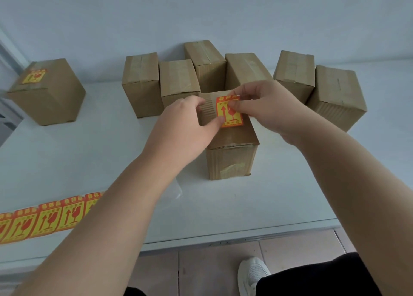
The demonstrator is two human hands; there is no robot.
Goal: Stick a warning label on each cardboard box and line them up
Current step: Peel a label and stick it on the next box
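atop near box [231,152], both hands pinching label [230,114]

Bright, even light, soft shadows — slight blur, wide-angle bending at edges.

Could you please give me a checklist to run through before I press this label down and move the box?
1. Label over the near box's top: ok.
2. Label stuck flat: not ok; the right hand pinches its upper edge.
3. Box steadied: ok; the left hand holds its top.
4. Label square to box: cannot tell; fingers hide its upper edge.
5. Room on the table beside the labelled box, far left: ok.
6. Label strip at hand: ok.
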